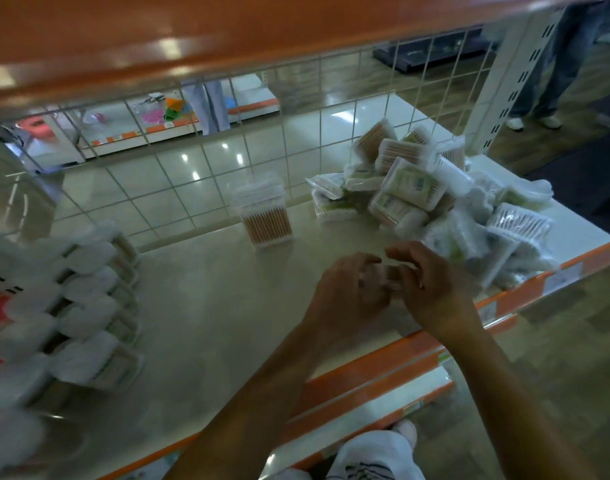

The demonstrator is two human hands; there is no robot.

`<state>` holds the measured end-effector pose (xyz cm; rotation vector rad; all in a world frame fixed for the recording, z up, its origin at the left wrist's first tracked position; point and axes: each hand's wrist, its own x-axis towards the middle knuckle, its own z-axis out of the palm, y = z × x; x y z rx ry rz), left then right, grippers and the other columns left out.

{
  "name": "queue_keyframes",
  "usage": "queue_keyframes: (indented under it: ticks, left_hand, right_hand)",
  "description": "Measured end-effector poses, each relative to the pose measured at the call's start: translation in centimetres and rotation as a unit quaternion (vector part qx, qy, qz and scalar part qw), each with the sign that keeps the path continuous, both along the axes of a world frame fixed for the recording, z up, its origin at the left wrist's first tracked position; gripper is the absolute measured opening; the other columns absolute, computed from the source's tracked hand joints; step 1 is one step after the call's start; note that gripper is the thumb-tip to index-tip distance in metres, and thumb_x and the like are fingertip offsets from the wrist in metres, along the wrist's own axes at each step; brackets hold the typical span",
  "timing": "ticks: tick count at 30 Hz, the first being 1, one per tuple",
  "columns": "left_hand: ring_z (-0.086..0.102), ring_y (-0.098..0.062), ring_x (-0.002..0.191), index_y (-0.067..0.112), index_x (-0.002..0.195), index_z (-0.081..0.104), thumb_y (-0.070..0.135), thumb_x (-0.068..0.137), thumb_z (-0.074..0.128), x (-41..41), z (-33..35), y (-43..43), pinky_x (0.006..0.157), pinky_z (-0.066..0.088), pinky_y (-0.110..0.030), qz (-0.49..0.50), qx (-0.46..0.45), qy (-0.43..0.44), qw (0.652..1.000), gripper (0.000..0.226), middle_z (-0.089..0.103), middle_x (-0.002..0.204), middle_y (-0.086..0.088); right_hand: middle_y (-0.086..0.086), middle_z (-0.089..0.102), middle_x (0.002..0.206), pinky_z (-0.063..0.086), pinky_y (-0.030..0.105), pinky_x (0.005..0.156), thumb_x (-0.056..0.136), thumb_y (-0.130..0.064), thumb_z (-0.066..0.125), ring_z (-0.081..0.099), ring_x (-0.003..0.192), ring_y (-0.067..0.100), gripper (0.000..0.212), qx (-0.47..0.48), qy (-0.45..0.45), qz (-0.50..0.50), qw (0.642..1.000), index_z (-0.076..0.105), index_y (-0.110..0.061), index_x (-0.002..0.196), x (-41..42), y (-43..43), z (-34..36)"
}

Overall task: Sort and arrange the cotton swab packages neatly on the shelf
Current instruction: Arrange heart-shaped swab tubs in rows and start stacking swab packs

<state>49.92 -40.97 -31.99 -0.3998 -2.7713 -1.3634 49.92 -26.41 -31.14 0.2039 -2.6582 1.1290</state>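
**Both hands closing on one swab pack at the shelf's front**

You are holding a small cotton swab pack [388,277] between both hands, just above the shelf [199,306] near its orange front edge [373,367]. Your left hand [348,289] is wrapping its fingers around the pack's left end, and your right hand [431,282] is curling over its right end; the pack itself is mostly hidden and blurred, so its kind is unclear.

To your right, a loose pile of swab packages [445,202] is lying jumbled against the wire grid back [227,161]. One clear upright box of swabs [263,211] is standing alone near the grid, between the pile and the neat rows of packages [78,306] that are lining the left side.
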Motion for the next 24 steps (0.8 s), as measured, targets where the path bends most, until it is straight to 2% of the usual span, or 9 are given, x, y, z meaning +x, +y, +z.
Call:
queue_keyframes:
  ticks: [1,3,5,10,13,15,18,21,24]
  left_hand:
    - [0.064,-0.016,0.090,0.018,0.115,0.061,0.039,0.081,0.059,0.0,-0.1,-0.6,0.077,0.054,-0.030,0.022,0.022,-0.002,1.000,0.040,0.065,0.108,-0.002]
    - [0.065,-0.012,0.087,0.020,0.111,0.062,0.037,0.089,0.058,0.0,-0.2,-1.5,0.076,0.055,-0.030,0.070,0.048,-0.010,0.996,0.027,0.067,0.103,0.002]
    - [0.065,-0.009,0.084,0.023,0.108,0.063,0.039,0.091,0.057,0.2,0.0,-2.4,0.075,0.055,-0.031,0.105,0.064,-0.024,0.992,0.024,0.067,0.099,0.005]
    - [0.065,-0.004,0.080,0.026,0.108,0.063,0.041,0.088,0.063,0.9,0.0,-4.0,0.069,0.052,-0.018,0.138,0.086,-0.059,0.985,0.025,0.064,0.096,0.011]
    - [0.064,-0.001,0.079,0.028,0.109,0.064,0.045,0.087,0.061,1.2,0.1,-4.8,0.065,0.050,-0.012,0.158,0.097,-0.067,0.980,0.027,0.065,0.095,0.012]
    - [0.065,-0.001,0.079,0.029,0.106,0.064,0.048,0.086,0.061,1.3,0.1,-5.3,0.068,0.052,-0.016,0.172,0.113,-0.079,0.975,0.027,0.066,0.094,0.012]
    - [0.067,-0.006,0.080,0.030,0.107,0.065,0.057,0.083,0.058,1.5,0.0,-6.0,0.075,0.058,-0.033,0.183,0.137,-0.101,0.968,0.037,0.068,0.094,0.010]
    - [0.067,-0.009,0.082,0.031,0.100,0.066,0.056,0.085,0.055,1.7,0.2,-6.6,0.078,0.057,-0.040,0.196,0.155,-0.116,0.961,0.031,0.069,0.092,0.009]
    - [0.067,-0.012,0.084,0.026,0.100,0.067,0.057,0.086,0.048,2.1,0.3,-7.2,0.081,0.055,-0.041,0.208,0.157,-0.115,0.959,0.039,0.070,0.088,0.006]
  right_hand:
    - [-0.004,0.067,0.103,0.046,0.025,0.082,0.087,-0.007,0.048,0.061,0.095,0.012,0.027,0.000,0.001,0.008,1.000,0.064,-0.016,0.107,-0.1,-0.4,0.0]
    - [-0.001,0.069,0.096,0.038,0.017,0.072,0.087,-0.011,0.049,0.058,0.084,0.009,0.025,0.016,0.015,0.017,1.000,0.066,-0.014,0.104,0.0,-1.0,-0.1]
    - [0.000,0.069,0.092,0.034,0.014,0.067,0.088,-0.008,0.052,0.056,0.079,0.009,0.022,0.023,0.013,0.034,0.999,0.067,-0.014,0.103,0.1,-1.9,0.0]
    - [0.002,0.069,0.093,0.033,0.008,0.066,0.089,-0.007,0.054,0.057,0.081,0.009,0.020,0.016,0.013,0.072,0.997,0.067,-0.011,0.104,-0.1,-3.4,-0.2]
    - [0.001,0.068,0.100,0.035,0.000,0.071,0.087,-0.009,0.062,0.055,0.084,0.001,0.025,0.020,0.002,0.099,0.995,0.065,-0.010,0.112,0.0,-4.0,-0.1]
    - [-0.002,0.066,0.107,0.038,0.004,0.076,0.084,-0.021,0.067,0.059,0.091,0.005,0.037,0.021,-0.017,0.124,0.992,0.061,-0.012,0.120,0.1,-4.5,-0.2]
    - [-0.010,0.056,0.113,0.042,0.018,0.084,0.076,-0.036,0.073,0.056,0.098,0.006,0.064,0.029,-0.037,0.163,0.985,0.051,-0.014,0.131,0.4,-5.4,-0.3]
    - [0.003,0.057,0.122,0.042,0.024,0.087,0.072,-0.031,0.079,0.055,0.103,0.014,0.077,0.043,-0.035,0.184,0.981,0.043,-0.009,0.137,0.4,-6.3,-0.7]
    - [0.008,0.056,0.124,0.037,0.018,0.084,0.072,-0.028,0.079,0.055,0.104,0.016,0.080,0.040,-0.032,0.188,0.981,0.040,-0.008,0.139,0.4,-6.9,-0.9]
